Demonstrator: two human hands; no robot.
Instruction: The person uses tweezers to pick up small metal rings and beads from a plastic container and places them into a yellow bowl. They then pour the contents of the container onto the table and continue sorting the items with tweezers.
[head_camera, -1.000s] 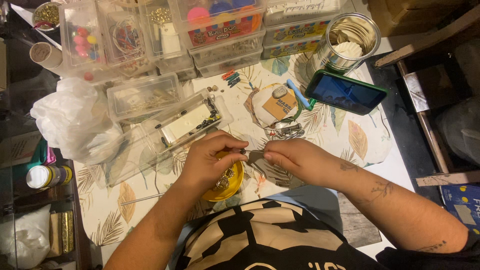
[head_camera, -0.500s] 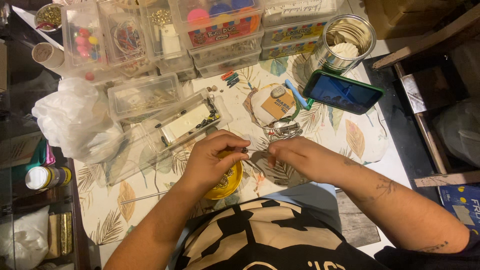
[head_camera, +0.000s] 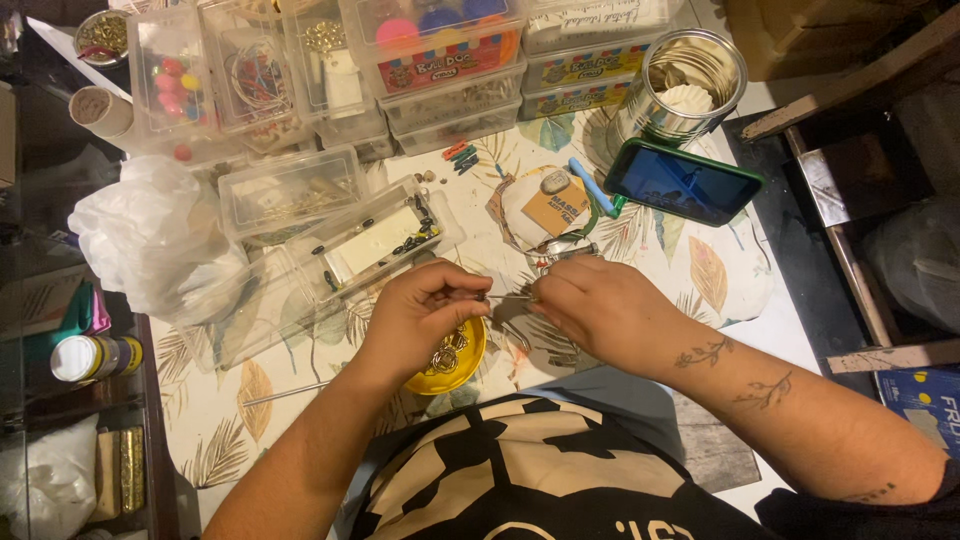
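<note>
Holding wire — hands unmoved, L/R.

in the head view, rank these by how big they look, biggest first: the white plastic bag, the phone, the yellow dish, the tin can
1. White plastic bag
2. Phone and tin can: look about alike, so unranked
3. Yellow dish, partly hidden under the left hand

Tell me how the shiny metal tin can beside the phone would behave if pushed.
The open shiny metal tin can stands upright on a flat base, so it would probably slide, not roll. Tall and seemingly lightly filled, it might tip against the green-cased phone.
</note>
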